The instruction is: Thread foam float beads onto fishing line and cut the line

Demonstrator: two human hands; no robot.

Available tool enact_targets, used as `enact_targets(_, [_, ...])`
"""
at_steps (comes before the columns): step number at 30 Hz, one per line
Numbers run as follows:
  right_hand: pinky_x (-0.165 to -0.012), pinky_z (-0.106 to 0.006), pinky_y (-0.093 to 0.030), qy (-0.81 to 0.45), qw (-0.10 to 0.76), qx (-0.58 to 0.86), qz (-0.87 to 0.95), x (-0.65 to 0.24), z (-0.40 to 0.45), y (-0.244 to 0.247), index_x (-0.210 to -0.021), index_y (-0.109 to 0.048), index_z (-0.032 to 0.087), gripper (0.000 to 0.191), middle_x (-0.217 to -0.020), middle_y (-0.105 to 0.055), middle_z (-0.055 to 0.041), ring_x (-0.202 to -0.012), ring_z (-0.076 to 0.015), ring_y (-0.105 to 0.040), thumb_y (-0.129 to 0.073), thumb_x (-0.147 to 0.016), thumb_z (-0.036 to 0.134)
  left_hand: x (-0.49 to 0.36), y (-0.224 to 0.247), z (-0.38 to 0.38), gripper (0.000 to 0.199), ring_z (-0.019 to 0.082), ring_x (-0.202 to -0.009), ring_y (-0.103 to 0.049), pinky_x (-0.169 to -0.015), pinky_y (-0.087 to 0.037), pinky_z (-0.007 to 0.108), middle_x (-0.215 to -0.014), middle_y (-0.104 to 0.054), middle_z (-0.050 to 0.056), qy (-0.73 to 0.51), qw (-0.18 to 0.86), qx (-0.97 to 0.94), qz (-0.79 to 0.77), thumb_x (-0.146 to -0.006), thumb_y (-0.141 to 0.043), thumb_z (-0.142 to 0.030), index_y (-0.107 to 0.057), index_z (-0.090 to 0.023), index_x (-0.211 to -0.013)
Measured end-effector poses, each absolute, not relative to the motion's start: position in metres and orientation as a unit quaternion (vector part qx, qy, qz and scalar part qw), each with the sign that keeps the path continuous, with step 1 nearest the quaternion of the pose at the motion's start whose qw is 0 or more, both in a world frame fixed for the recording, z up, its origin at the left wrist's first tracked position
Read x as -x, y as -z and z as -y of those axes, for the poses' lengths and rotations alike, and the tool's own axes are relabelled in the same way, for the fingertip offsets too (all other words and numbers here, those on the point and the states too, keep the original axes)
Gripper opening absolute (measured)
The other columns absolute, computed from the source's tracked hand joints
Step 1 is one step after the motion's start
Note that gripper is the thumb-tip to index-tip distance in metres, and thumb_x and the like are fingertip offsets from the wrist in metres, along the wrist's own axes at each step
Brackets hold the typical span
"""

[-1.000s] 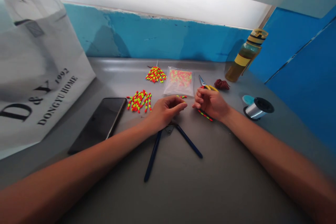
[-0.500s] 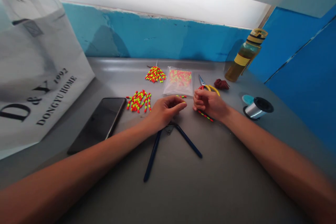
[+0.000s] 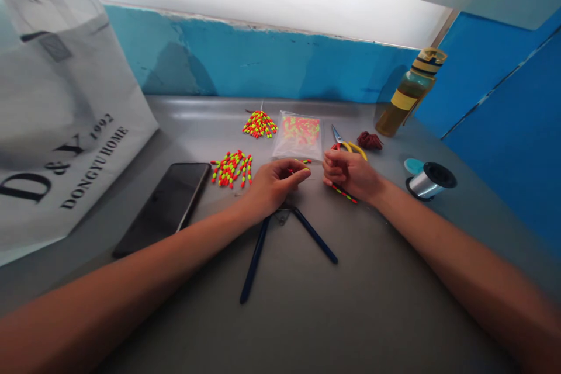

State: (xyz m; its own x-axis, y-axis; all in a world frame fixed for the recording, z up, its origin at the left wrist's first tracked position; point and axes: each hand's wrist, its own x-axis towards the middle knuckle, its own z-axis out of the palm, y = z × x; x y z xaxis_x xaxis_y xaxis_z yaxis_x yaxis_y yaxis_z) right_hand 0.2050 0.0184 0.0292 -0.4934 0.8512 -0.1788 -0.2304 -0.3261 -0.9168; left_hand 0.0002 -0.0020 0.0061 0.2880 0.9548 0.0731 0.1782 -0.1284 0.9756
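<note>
My left hand (image 3: 277, 184) is closed in a pinch, with a small yellow-and-red bead (image 3: 306, 170) at its fingertips. To its right, my right hand (image 3: 348, 174) has its fingers curled shut. A short strand of red and yellow-green beads (image 3: 345, 193) sticks out below those fingers; its upper end is hidden by the hand. A faint thin line runs in the gap between both hands. Under my left hand lie pliers with dark blue handles (image 3: 255, 260), their jaws mostly hidden. A few more beads (image 3: 305, 161) show just behind the left fingers.
Beaded strands lie in a near bunch (image 3: 232, 169) and a far bunch (image 3: 260, 124). Behind my hands are a clear bag of beads (image 3: 299, 134), scissors (image 3: 349, 146) and brown cord (image 3: 369, 141). A phone (image 3: 164, 207), paper bag (image 3: 74, 105), wire spool (image 3: 432, 181) and bottle (image 3: 405, 99) flank them.
My left fingertips have shifted very slightly left with the bead. The strand below my right hand has moved a touch to the right; everything else stays in place.
</note>
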Motion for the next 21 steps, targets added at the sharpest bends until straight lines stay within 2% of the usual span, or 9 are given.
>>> enact_targets(8, [-0.050,-0.025,-0.035,-0.738,0.359,0.348,0.453,-0.2058,-0.0188,-0.0289,-0.058,-0.038,0.022,0.039,-0.056,-0.021,0.0071,-0.049,-0.0093,-0.012,-0.063,-0.085,0.033,-0.0014,-0.0088,0.0031,0.029,0.013,-0.054,-0.052,-0.048,-0.037,0.025,-0.064,-0.061,-0.001,-0.421,0.489,-0.609,-0.460,-0.081,-0.069,-0.049,-0.066,-0.020,-0.084])
enact_targets(16, [-0.049,-0.025,-0.034,-0.742,0.357,0.340,0.455,-0.2070,-0.0202,-0.0267,-0.058,-0.038,0.021,0.038,-0.055,-0.023,0.0072,-0.047,-0.0088,-0.014,-0.062,-0.086,0.031,-0.0010,-0.0083,0.0013,0.025,0.012,-0.051,-0.051,-0.047,-0.035,0.025,-0.063,-0.061,-0.002,-0.427,0.504,-0.590,-0.465,-0.085,-0.066,-0.046,-0.062,-0.021,-0.087])
enact_targets(18, [-0.050,-0.025,-0.036,-0.737,0.363,0.342,0.457,-0.2073,-0.0205,-0.0255,-0.059,-0.042,0.021,0.036,-0.055,-0.027,0.0068,-0.047,-0.0087,-0.018,-0.063,-0.086,0.032,-0.0018,-0.0077,0.0009,0.025,0.011,-0.052,-0.052,-0.048,-0.036,0.025,-0.069,-0.063,-0.002,-0.437,0.514,-0.579,-0.457,-0.084,-0.066,-0.045,-0.060,-0.021,-0.089])
enact_targets(21, [-0.054,-0.026,-0.041,-0.726,0.378,0.348,0.457,-0.2067,-0.0203,-0.0232,-0.065,-0.051,0.020,0.028,-0.062,-0.044,0.0031,-0.052,-0.0101,-0.037,-0.066,-0.084,0.034,-0.0031,-0.0065,0.0006,0.026,0.010,-0.055,-0.054,-0.050,-0.039,0.024,-0.081,-0.066,0.000,-0.466,0.533,-0.556,-0.435,-0.084,-0.067,-0.042,-0.058,-0.020,-0.094])
